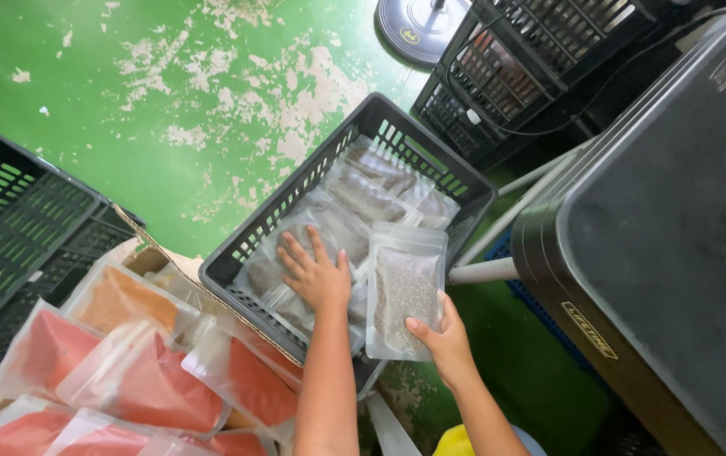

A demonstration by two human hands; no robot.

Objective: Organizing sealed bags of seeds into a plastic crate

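At the bottom centre of the frame a yellow rounded object [456, 442] peeks out between the two bare forearms. To its left, filling the lower left corner, clear plastic zip pouches of red and orange powder [139, 376] lie heaped in an open brown cardboard box [154, 253], their edges overlapping and one touching the crate's near rim.

The right hand [441, 338] grips the lower right corner of a clear upright zip pouch filled with grey-brown grains [405, 291], thumb on its front face and fingers curled behind; the pouch stands over the near right edge of the crate. The left hand [316, 272] lies flat, fingers spread and released, pressing on the pouches already lying inside the dark grey slotted plastic crate [295, 190] in the frame's centre. Those clear grain-filled pouches [371, 194] run in an overlapping row toward the crate's far corner.

A black-topped folding table with grey legs [675, 219] crowds the right side, just beside the crate. Bare green painted floor [169, 93] opens at the upper left. More black slotted crates sit at the left edge [8, 228] and the top right [515, 67], beside a round dark stand base [418, 29].
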